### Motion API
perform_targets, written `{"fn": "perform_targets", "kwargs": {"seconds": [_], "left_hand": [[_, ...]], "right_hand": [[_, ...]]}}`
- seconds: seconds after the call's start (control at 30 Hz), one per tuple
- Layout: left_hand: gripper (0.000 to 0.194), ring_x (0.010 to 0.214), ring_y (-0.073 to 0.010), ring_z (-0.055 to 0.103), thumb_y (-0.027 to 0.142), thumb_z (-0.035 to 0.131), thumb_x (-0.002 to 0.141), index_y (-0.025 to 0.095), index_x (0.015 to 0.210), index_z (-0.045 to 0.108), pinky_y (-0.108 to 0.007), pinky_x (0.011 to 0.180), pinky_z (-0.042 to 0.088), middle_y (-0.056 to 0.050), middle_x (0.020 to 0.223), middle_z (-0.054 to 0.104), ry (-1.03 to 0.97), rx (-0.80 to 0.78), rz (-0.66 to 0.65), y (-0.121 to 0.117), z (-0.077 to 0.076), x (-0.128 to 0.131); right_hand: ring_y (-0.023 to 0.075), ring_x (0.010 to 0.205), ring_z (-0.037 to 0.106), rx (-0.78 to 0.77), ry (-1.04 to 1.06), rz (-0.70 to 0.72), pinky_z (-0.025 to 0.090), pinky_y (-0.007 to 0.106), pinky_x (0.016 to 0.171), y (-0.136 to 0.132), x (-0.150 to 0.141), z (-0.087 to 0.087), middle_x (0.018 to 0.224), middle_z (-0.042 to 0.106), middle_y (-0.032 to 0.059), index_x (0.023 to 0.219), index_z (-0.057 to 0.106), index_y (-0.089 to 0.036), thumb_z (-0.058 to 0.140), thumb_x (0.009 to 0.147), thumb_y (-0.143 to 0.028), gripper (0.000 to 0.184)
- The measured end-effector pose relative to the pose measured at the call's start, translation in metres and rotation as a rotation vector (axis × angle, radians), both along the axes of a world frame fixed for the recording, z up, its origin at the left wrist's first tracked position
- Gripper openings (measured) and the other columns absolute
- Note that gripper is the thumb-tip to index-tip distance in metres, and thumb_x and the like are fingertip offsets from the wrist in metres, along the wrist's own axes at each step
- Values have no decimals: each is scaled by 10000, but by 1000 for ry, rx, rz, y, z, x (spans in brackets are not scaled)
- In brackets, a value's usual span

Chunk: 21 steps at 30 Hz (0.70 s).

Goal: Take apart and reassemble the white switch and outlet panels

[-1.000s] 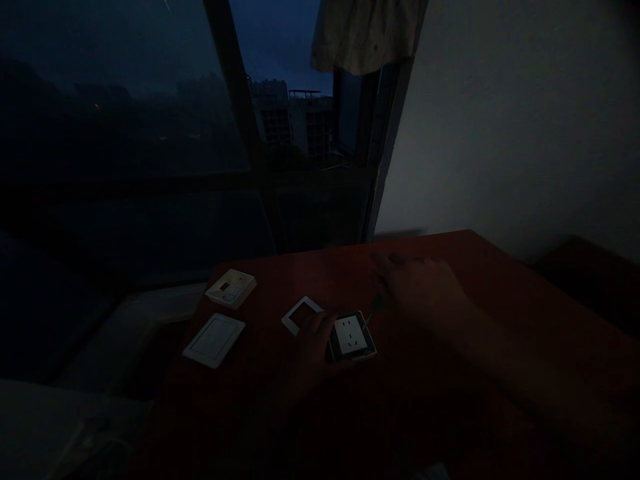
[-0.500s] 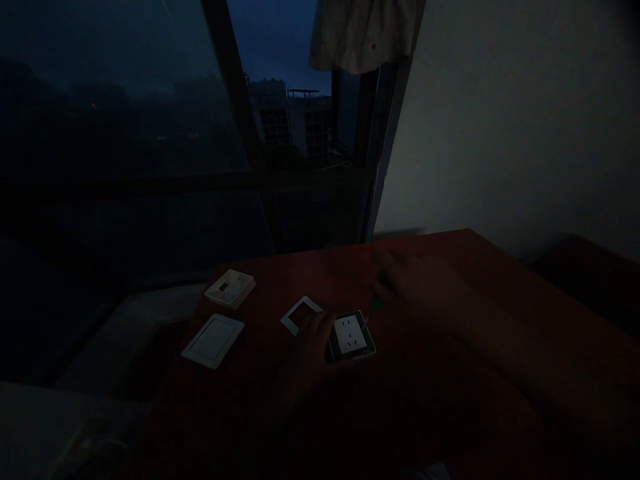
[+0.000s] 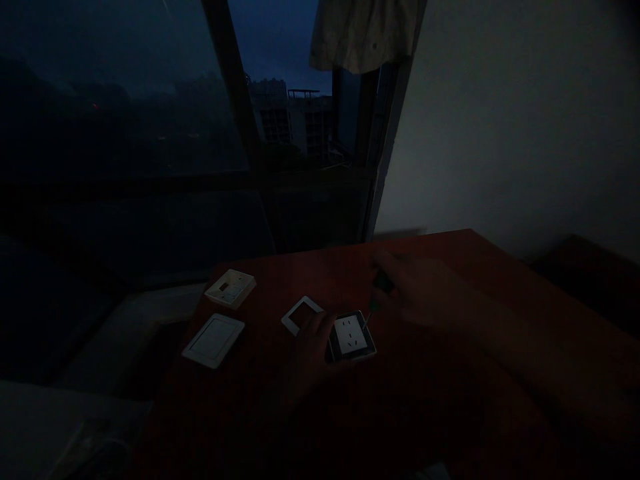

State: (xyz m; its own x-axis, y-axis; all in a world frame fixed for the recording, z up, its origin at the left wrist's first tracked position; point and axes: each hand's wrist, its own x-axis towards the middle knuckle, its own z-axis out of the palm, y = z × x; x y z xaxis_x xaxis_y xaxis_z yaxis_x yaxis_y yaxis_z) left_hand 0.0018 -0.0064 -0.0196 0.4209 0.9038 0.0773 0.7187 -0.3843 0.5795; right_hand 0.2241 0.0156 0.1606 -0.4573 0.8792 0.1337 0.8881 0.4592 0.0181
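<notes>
A wall socket (image 3: 351, 335), white in the middle with a dark surround, lies face up on the reddish table (image 3: 400, 400). Fingers and thumb of my left hand (image 3: 313, 343) grip it from the left side. My right hand (image 3: 413, 287) is closed round the green handle of a screwdriver (image 3: 383, 283). The screwdriver's thin shaft slants down, and its tip meets the right edge of the socket. A white cover frame (image 3: 305, 299) lies just behind my left hand, which hides part of it.
Toward the table's left edge lie a white back box (image 3: 232, 289) and a white plate (image 3: 214, 341). Behind the table is a dark window (image 3: 150, 120) with a short curtain (image 3: 367, 40). A pale wall (image 3: 500, 133) rises on the right. The room is very dim.
My right hand has turned about the screwdriver, and more of the green handle now shows. The screwdriver's tip stays at the socket's right edge. My left hand and the socket have not moved.
</notes>
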Motion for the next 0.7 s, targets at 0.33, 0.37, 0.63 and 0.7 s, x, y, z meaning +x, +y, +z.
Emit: {"fn": "perform_targets", "kwargs": {"seconds": [0.33,0.37,0.63,0.7], "left_hand": [[870,1259,-332,401,576,717,687,233,1401,359,-485,1035,359,-119,1403,410,3,21,4,-1,1,1],[870,1259,-333,399,583,713,690,232,1402,358,-488,1037,356,-120,1404,409,7,23,6,-1,1,1],[878,1278,-330,380,595,714,682,256,1407,353,-482,1052,346,-107,1416,398,-15,28,0,-1,-2,0],[880,1279,-330,376,604,708,686,236,1405,359,-478,1054,345,-114,1413,404,2,26,-5,-1,-1,0]], "right_hand": [[227,758,662,-4,-1,16,316,274,507,-7,-8,6,945,696,73,1028,510,-197,468,869,-322,207],[237,731,663,21,-34,-35,307,277,493,-7,-10,5,899,701,80,1020,518,-194,441,889,-356,222],[229,746,667,7,35,0,374,289,542,-6,-8,-2,944,703,71,1111,504,-205,451,888,-313,253],[247,761,668,4,58,-26,387,308,551,-9,-10,0,951,700,76,1178,473,-185,440,882,-302,319]]}}
